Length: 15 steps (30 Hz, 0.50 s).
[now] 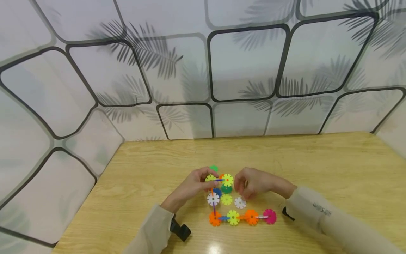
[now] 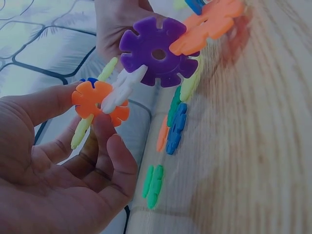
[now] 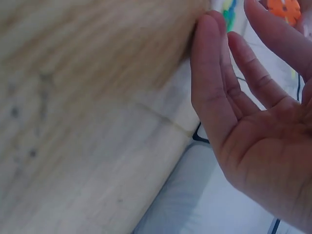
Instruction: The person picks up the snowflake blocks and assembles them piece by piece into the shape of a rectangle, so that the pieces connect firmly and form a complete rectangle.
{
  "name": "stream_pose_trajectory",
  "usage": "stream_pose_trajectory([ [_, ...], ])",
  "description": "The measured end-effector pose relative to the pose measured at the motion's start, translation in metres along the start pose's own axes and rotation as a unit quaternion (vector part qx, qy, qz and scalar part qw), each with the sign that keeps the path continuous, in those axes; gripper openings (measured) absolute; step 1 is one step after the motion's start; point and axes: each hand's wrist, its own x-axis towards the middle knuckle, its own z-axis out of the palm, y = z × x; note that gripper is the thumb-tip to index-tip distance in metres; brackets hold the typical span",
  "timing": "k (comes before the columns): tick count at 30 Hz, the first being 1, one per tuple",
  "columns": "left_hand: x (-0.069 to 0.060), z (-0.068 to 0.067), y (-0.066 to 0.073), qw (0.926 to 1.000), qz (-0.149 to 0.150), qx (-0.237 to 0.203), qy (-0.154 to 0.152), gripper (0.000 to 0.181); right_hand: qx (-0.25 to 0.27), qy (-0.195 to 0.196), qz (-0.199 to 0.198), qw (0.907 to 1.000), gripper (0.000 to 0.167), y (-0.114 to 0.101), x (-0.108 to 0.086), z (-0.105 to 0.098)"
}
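Note:
Notched plastic discs are joined into a chain, its lower row running from an orange disc [image 1: 215, 219] to a pink disc [image 1: 270, 216]. From that row a side rises through a white disc [image 1: 213, 199] to the left hand [image 1: 195, 185]. There the thumb and fingers pinch another orange disc [image 2: 90, 99] joined to white, yellow and blue ones. A yellow disc [image 1: 227, 180] sits at the right end of this upper part. Just right of it is the right hand [image 1: 253, 181], fingers loosely bent downward. Nothing shows between the right fingers [image 3: 209, 73] in the right wrist view.
Loose discs lie on the wooden table [image 1: 152, 158] within the chain's outline, including a yellow one [image 1: 226, 200] and a white one [image 1: 240, 203]. Farther back is a green disc [image 1: 214, 168]. A patterned wall [image 1: 184, 121] borders the table's far edge.

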Motion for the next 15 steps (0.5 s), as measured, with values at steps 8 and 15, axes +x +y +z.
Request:
stream_pose_trajectory([
  [8,0.0,0.003,-0.004,1.0,-0.005,-0.005,-0.002,0.025,-0.051,-0.005,-0.025,0.9984,0.025,0.002,-0.002,0.012],
  [15,0.001,0.004,-0.004,1.0,0.002,-0.002,0.006,0.023,-0.123,0.021,-0.011,0.9922,0.028,-0.005,-0.001,0.018],
])
